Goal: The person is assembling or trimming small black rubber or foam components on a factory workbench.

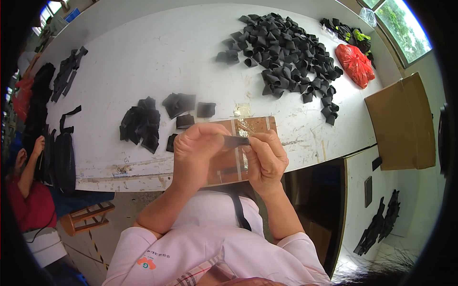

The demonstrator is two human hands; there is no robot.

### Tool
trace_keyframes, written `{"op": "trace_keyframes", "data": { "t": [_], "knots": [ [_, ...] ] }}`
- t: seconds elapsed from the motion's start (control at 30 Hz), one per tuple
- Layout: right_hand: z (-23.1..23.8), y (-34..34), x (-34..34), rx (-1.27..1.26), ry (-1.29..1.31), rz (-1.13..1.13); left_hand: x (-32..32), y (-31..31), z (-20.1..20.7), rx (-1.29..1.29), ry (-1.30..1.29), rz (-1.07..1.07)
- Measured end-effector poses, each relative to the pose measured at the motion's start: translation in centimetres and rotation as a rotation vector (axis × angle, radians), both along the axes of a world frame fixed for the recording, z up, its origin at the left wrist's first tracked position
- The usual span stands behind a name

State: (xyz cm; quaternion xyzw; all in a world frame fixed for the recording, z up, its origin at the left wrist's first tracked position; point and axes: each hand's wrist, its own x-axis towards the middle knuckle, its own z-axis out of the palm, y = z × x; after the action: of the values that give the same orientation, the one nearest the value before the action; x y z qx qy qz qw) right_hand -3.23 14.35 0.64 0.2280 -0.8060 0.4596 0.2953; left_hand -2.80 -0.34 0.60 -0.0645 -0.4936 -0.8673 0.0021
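A small black strip of fabric [234, 141] is stretched between my two hands above the table's near edge. My left hand [195, 148] pinches its left end between thumb and fingers. At the other end, the fingertips of my right hand [267, 155] close on it. Beneath both hands lies a brown board [265, 125] with pale tape strips across it, partly hidden by them. Flat black fabric pieces [206, 109] lie just beyond my left hand. A loose stack of similar black pieces [140, 124] sits farther left.
A large heap of folded black fabric loops [291, 52] covers the far right of the white table [143, 62]. Beside it are a red plastic bag [355, 66] and a cardboard box [403, 124]. Black bags [62, 157] and a co-worker's arm [31, 167] are at the left.
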Motion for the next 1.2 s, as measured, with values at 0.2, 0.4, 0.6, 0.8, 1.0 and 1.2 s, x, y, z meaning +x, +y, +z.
{"op": "trace_keyframes", "data": {
  "t": [0.2, 0.4, 0.6, 0.8, 1.0, 1.2],
  "knots": [
    [1.5, 0.5, -0.9, 0.059, -0.100, 0.071, -0.8, -0.5, -0.3, -0.350, 0.007, 0.034],
    [2.7, 4.3, -4.6, -0.565, -0.466, -0.093, -7.3, -2.9, -7.0, -0.783, 0.022, 0.323],
    [-3.0, 1.7, 1.4, -0.595, -0.953, 0.064, -11.2, -1.8, -11.6, -1.675, -0.171, 0.256],
    [-5.7, -0.5, 3.5, -0.337, -1.078, 0.150, -10.1, -3.8, -9.6, -1.325, -0.044, 0.035],
    [-4.7, -3.6, 2.9, 0.060, -0.521, -0.021, -3.7, -5.4, -3.7, -0.929, 0.126, -0.444],
    [-4.8, -3.5, 3.2, 0.220, -0.243, -0.097, 0.9, -3.8, -3.1, -0.240, -0.475, -0.044]
  ]
}}
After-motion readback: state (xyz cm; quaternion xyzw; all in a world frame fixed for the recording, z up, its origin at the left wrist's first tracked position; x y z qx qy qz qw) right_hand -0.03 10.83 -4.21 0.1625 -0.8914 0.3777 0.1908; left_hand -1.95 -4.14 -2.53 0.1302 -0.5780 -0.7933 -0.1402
